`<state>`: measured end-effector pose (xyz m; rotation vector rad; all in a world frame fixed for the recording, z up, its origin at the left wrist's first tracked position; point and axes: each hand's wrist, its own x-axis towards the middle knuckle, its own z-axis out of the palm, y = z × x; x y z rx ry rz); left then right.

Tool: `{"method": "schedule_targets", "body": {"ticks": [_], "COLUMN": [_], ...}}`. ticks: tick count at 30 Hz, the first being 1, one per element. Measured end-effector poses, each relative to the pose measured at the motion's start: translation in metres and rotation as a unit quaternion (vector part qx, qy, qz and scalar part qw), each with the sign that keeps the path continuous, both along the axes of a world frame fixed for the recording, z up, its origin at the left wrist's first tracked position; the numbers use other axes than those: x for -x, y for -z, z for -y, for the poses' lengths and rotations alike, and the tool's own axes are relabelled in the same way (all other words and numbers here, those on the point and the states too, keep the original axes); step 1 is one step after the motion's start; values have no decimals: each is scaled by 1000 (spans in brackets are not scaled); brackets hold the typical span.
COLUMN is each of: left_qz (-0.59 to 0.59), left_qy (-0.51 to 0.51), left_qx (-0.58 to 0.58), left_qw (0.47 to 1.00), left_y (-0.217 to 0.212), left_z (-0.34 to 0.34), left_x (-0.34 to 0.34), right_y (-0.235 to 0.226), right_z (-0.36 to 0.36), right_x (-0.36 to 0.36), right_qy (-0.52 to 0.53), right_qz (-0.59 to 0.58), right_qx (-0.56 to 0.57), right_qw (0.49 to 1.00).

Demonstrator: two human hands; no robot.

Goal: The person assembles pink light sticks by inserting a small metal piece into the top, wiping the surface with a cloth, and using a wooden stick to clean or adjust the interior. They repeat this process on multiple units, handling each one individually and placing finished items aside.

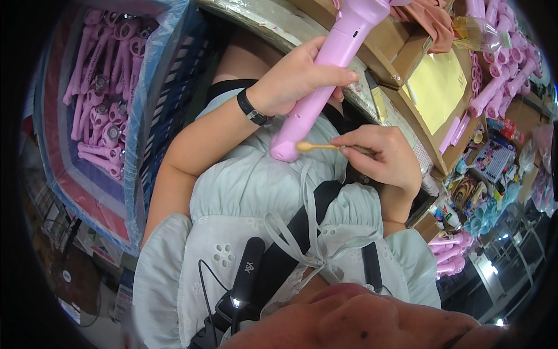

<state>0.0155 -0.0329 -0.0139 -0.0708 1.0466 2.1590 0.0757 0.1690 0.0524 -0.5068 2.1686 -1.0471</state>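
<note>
My left hand (302, 78) is wrapped round the shaft of a long pink plastic wand (317, 107), a toy by its look. The wand slants across my lap, and its narrower, angular end rests against my pale green clothing. A small slot and holes show in the shaft; its upper end runs out of view. In my right hand (381, 152), pinched between thumb and fingers, is a thin tan stick with a rounded, swab-like tip (305, 146). That tip is at the wand's lower end, touching or very close to it.
At the left, a blue basket (165, 99) lined with plastic holds several pink wands (107, 87). On the right, a cluttered bench bears cardboard trays (401, 102), a yellow sheet (439, 87), a clear bottle (479, 34) and more pink parts (505, 81).
</note>
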Motion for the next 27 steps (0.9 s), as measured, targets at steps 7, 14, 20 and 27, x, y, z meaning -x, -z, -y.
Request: {"method": "schedule_targets", "body": {"ticks": [7,14,20,27], "left_qz": [41,-197,-121,-62], "left_qy": [-25,-154,-160,-96], "left_qx": [-95,144,73,17], "left_qw": [994,958,977,993], "left_y": [4,0,-11,-4], "left_z": [7,7,6,12], "left_x": [-5,-16,-20,-14], "right_y": [-1,15,32,38], "right_z": [-21,-23,8,40], "right_x": [-15,12,41,1], "right_qy": [286,455,298,306], "right_qz": [-42,-174,-427,-217], "right_qx": [313,120,-83,57], "right_qw": [905,865,850,925]}}
